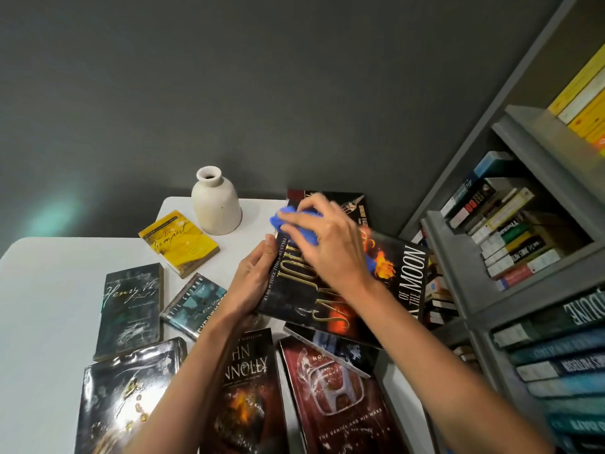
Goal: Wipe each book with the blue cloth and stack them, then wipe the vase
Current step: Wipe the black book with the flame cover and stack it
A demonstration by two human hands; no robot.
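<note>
Books lie scattered face up across a white surface, next to a grey bookcase packed with more volumes. The right grip is curled round a bunched blue cloth and presses it on the top end of a large dark hardback. This hardback is tilted and overlaps other books. The left grip clasps the hardback's left edge.

A cream vase stands upright at the back of the surface by the dark wall, left of the cloth and apart from it. A yellow paperback lies just in front of the vase. Nearer the viewer lie a dark green paperback, a teal book, a glossy black book, a fiery-covered book and a red book.
</note>
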